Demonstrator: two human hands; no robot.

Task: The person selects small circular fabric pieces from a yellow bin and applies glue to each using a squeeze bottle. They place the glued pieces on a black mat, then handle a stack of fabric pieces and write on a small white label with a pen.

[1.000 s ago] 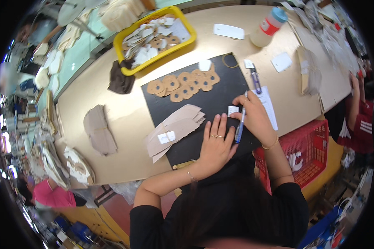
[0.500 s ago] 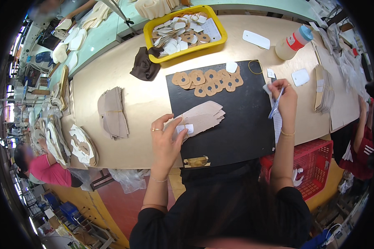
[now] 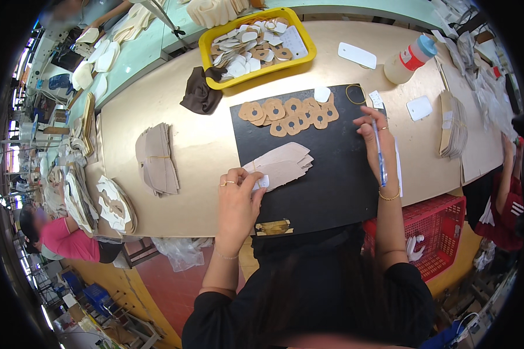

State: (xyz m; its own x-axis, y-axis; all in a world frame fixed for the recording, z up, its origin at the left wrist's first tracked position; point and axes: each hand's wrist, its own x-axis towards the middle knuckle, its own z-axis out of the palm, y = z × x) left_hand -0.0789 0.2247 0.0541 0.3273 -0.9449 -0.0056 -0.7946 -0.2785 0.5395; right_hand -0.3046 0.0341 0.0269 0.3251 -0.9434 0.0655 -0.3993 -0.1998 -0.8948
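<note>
My left hand (image 3: 237,200) pinches a small white label (image 3: 262,182) at the near end of a stack of beige cut pieces (image 3: 288,164). That stack lies slanted on a black mat (image 3: 332,186). Over the mat's right edge is my right hand (image 3: 378,136), its thumb and forefinger extended, with a blue pen (image 3: 382,166) held along the palm. A small white slip (image 3: 376,99) lies just beyond the right fingers. Brown flower-shaped pieces (image 3: 293,107) with slotted holes lie in overlapping rows across the far part of the mat, beside a rubber band (image 3: 356,94).
At the back stands a yellow tray (image 3: 310,49) of small pieces, beside a dark cloth (image 3: 201,93). A bottle (image 3: 406,61) is at the far right. Banded stacks (image 3: 157,157) flank the mat. A red crate (image 3: 442,232) sits below the table's right edge; co-workers are on both sides.
My right hand has moved left and slightly nearer, its fingers leaving the small white slip by the mat's edge. My left fingers have closed in on the label.
</note>
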